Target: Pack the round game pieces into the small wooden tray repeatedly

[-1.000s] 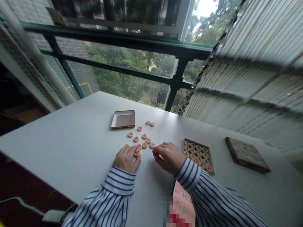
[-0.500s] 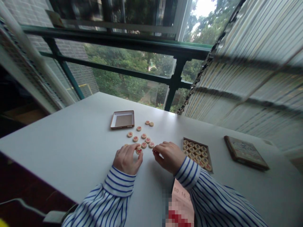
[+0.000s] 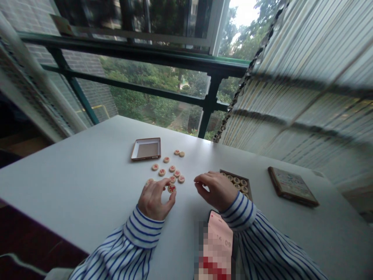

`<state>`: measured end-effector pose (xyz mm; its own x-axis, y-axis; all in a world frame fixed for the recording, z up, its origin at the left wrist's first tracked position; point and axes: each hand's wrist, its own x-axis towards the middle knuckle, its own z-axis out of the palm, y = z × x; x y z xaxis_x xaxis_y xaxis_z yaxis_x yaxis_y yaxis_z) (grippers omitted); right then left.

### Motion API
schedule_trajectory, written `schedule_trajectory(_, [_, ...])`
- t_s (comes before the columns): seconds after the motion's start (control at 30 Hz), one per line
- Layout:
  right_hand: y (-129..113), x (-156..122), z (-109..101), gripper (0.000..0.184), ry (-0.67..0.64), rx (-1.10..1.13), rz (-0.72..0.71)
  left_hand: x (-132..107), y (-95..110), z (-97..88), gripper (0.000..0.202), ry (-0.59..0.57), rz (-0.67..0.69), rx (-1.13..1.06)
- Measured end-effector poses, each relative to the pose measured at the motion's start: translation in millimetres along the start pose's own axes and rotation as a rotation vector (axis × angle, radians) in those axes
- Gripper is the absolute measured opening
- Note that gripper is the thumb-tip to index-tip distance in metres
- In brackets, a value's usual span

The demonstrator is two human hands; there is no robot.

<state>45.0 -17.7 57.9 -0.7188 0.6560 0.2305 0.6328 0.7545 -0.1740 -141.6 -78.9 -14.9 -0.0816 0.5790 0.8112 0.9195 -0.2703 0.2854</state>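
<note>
My left hand (image 3: 154,200) pinches a round Chinese chess piece (image 3: 171,188) between thumb and fingers. Its red-marked face points up toward me. Just beyond these fingers lie several loose red-marked pieces, one of them a nearby chess piece (image 3: 181,179) flat on the table. To the right, my right hand (image 3: 217,189) hovers with thumb and fingertips drawn together; whether they hold a piece is hidden. Partly behind that hand sits an open box (image 3: 247,183) with rows of dark-marked pieces.
A shallow box lid or tray (image 3: 133,151) lies at the back left of the white table (image 3: 87,175). A closed flat box (image 3: 293,186) rests at the right. Near me, a phone (image 3: 220,229) showing a timer lies partly under my right sleeve. A railing (image 3: 140,89) runs behind the table.
My right hand has moved right, away from the loose pieces and over toward the open box. My left hand keeps its piece almost in place. The view has shifted slightly.
</note>
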Motion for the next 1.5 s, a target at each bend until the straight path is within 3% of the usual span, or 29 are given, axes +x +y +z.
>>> schedule_trajectory(0.43, [27,-22,-22,0.017,0.062,-0.02,0.082,0,8,4.8,0.025,-0.046,0.052,-0.081])
schedule_trajectory(0.77, [35,-31,-37,0.017,0.061,-0.022,0.092,20,25,1.8,0.026,-0.158,0.095,-0.128])
schedule_trajectory(1.5, [46,-40,-48,0.017,0.113,0.004,0.147,60,79,32.1,0.027,-0.238,0.112,-0.277])
